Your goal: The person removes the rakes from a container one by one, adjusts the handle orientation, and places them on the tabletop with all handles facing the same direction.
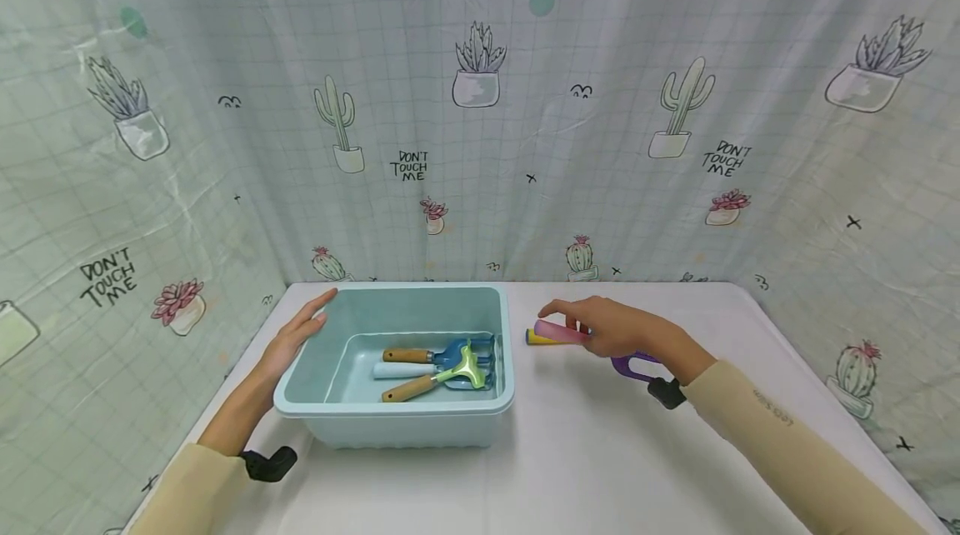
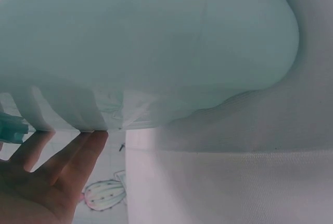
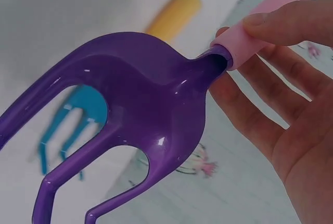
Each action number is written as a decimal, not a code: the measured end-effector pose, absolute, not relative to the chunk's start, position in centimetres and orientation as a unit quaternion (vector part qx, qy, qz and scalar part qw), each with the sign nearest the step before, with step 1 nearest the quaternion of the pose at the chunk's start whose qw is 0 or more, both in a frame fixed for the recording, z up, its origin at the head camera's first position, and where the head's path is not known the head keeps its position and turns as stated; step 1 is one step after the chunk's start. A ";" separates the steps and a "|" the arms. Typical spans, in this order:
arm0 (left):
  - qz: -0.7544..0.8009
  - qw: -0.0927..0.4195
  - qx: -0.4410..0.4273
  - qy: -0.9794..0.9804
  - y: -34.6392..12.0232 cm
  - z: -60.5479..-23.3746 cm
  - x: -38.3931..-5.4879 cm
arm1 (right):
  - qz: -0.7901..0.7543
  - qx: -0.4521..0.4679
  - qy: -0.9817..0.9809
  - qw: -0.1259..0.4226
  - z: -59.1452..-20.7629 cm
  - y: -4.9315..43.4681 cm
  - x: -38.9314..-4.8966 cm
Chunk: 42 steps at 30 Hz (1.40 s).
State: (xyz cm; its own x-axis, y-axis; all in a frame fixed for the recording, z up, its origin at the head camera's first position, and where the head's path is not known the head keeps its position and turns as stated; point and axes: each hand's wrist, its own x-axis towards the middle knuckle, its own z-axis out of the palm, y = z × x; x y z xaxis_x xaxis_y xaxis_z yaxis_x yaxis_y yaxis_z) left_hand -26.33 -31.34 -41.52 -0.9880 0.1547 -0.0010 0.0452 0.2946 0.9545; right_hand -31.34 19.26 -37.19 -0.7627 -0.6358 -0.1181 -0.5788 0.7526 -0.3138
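My right hand (image 1: 611,327) pinches the pink handle (image 3: 257,28) of a purple hand rake (image 3: 151,88) between thumb and fingers, over the table right of the bin. Below it lies another hand rake with a yellow handle (image 3: 174,15) and blue tines (image 3: 86,107), partly hidden in the head view. My left hand (image 1: 281,352) rests against the left side of a pale blue plastic bin (image 1: 390,409). In the left wrist view its straight fingers touch the bin wall (image 2: 156,36).
Inside the bin lie a green rake (image 1: 468,364) with a wooden handle, a blue one with a wooden handle (image 1: 407,354), and a tool with a pale blue handle (image 1: 401,370). A cactus-print curtain (image 1: 525,135) surrounds the white table (image 1: 570,468) at the back and sides.
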 end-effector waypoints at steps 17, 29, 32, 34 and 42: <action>0.602 0.046 0.076 0.794 -31.1 -41.4 -26.4 | -0.125 -0.334 0.923 0.148 -41.9 20.0 -29.2; 0.589 0.048 0.069 0.804 -31.3 -41.3 -26.4 | -0.096 -0.331 0.926 0.153 -43.5 19.8 -29.0; 0.590 0.049 0.071 0.803 -31.3 -41.3 -26.3 | -0.095 -0.335 0.925 0.152 -43.6 19.8 -29.0; 0.589 0.049 0.070 0.804 -31.4 -41.3 -26.3 | -0.094 -0.336 0.925 0.151 -43.6 19.8 -29.0; 0.594 0.050 0.068 0.800 -31.3 -41.4 -26.3 | -0.093 -0.329 0.928 0.150 -43.7 19.6 -28.9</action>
State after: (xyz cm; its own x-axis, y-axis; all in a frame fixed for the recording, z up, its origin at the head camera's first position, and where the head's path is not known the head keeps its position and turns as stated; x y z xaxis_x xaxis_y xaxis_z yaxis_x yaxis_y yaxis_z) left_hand -26.25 -31.32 -41.39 -0.9860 0.1670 0.0008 0.0493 0.2861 0.9569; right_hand -28.91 19.61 -43.71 -0.7386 -0.6385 -0.2163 -0.5828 0.7661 -0.2711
